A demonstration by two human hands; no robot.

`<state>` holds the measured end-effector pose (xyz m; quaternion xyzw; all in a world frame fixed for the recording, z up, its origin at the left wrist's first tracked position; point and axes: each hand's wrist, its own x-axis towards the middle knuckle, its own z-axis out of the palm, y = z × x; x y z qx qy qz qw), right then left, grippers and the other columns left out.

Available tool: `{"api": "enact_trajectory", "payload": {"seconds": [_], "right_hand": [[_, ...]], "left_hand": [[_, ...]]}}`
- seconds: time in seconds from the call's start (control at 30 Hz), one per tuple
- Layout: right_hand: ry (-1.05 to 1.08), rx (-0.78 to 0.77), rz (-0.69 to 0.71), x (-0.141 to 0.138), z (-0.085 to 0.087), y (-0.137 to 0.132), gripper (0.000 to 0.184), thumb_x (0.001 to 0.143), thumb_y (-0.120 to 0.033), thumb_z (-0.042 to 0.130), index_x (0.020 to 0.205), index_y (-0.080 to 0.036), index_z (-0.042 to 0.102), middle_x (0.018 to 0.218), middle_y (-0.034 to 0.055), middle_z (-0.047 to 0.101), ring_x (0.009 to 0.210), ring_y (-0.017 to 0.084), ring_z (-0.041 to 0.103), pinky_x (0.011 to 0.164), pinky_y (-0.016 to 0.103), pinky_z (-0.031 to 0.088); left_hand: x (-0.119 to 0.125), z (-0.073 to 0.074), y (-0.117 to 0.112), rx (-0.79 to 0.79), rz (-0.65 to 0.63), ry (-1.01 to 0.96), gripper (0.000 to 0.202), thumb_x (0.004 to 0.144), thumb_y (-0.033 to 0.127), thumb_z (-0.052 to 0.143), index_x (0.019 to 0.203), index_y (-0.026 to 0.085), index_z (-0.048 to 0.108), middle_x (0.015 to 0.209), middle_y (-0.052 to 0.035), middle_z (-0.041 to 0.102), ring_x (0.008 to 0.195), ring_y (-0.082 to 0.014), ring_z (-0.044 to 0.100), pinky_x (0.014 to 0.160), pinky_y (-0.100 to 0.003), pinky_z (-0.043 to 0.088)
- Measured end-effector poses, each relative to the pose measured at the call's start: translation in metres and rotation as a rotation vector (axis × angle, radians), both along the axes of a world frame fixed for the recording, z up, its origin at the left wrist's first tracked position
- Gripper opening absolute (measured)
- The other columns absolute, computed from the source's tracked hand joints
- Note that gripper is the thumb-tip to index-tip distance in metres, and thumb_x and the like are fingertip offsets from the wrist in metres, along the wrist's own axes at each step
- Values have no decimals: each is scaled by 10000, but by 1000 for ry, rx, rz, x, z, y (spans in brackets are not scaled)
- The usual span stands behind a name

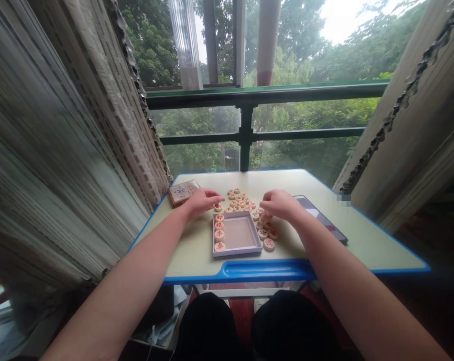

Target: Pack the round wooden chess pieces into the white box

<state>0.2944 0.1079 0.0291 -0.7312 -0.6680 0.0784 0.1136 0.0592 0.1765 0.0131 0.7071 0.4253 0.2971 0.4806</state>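
A shallow grey tray (237, 250) lies near the front edge of a cream table with a blue rim (362, 235). Several round wooden game pieces with red characters stand in a column along the tray's left side (219, 232). More pieces lie scattered behind the tray (239, 198) and to its right (268, 234). My left hand (202, 200) rests palm down beside the loose pieces, fingertips pinched at one piece. My right hand (279, 203) is curled over the pieces right of the tray; whatever its fingers hold is hidden.
A brown printed box lid (182, 192) sits at the table's back left. A dark tablet (322, 218) lies flat to the right. Curtains hang on both sides, a green window railing stands behind, and my dark-trousered knees are under the table.
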Motion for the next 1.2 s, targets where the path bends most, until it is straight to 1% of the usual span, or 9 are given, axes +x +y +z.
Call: {"api": "enact_trajectory", "payload": {"seconds": [0.13, 0.33, 0.47, 0.57, 0.67, 0.73, 0.9, 1.0, 1.2], "right_hand": [[-6, -70, 138, 10, 6, -8, 195, 622, -280, 542, 727, -192, 681, 746, 41, 663, 639, 145, 553, 499, 224, 327], [-97, -139, 97, 7, 12, -15, 209, 623, -381, 579, 686, -212, 685, 686, 49, 651, 593, 158, 550, 477, 240, 320], [-161, -125, 39, 5, 10, -14, 242, 626, -435, 590, 699, -222, 680, 702, 49, 660, 597, 168, 561, 477, 244, 326], [-135, -134, 28, 6, 8, -13, 282, 623, -452, 605, 765, -221, 683, 729, 52, 669, 601, 160, 574, 481, 231, 332], [-125, -141, 23, 5, 6, -12, 291, 627, -463, 600, 762, -219, 681, 733, 51, 671, 590, 157, 577, 473, 227, 332], [-132, -130, 30, 4, 5, -12, 254, 626, -431, 605, 742, -220, 684, 739, 51, 670, 603, 159, 580, 473, 226, 330], [-148, -89, 50, 3, 3, -11, 185, 616, -351, 604, 734, -239, 692, 767, 44, 669, 653, 172, 580, 489, 233, 334], [-161, -94, 50, 3, 3, -11, 201, 616, -359, 600, 753, -244, 691, 784, 44, 670, 668, 180, 576, 500, 240, 339], [-124, -112, 85, 3, 4, -11, 281, 638, -334, 581, 877, -237, 693, 889, 59, 674, 702, 172, 581, 508, 227, 344]], "left_hand": [[-1, -3, 1, 98, 35, 76, 334, 623, 406, 652, 770, 106, 665, 580, -24, 583, 522, -87, 474, 495, -222, 347], [1, -3, -1, 286, 77, 85, 349, 691, 450, 581, 716, 113, 669, 509, -3, 546, 487, -87, 463, 501, -223, 362], [1, -4, -1, 345, 59, 121, 452, 755, 516, 486, 818, 110, 676, 514, -6, 552, 490, -95, 483, 514, -225, 386], [1, -5, 1, 392, 46, 105, 426, 763, 467, 505, 977, 126, 644, 599, -15, 592, 514, -96, 508, 524, -223, 418], [0, -4, 1, 346, 36, 22, 432, 782, 400, 500, 1124, 144, 566, 647, -14, 591, 472, -77, 497, 462, -206, 415], [1, -3, 0, 294, 37, -14, 425, 791, 368, 488, 1152, 149, 539, 691, -27, 603, 471, -74, 513, 412, -186, 393], [-2, 0, 0, 277, 65, 15, 365, 769, 304, 503, 1089, 142, 572, 832, -69, 641, 506, -72, 538, 390, -172, 384], [-5, 2, 0, 299, 75, 50, 363, 735, 283, 539, 1068, 148, 589, 830, -65, 647, 509, -76, 535, 389, -174, 379], [-7, 7, -5, 219, -52, 192, 288, 707, 289, 564, 928, 136, 668, 759, -69, 674, 580, -114, 586, 447, -190, 417]]}}
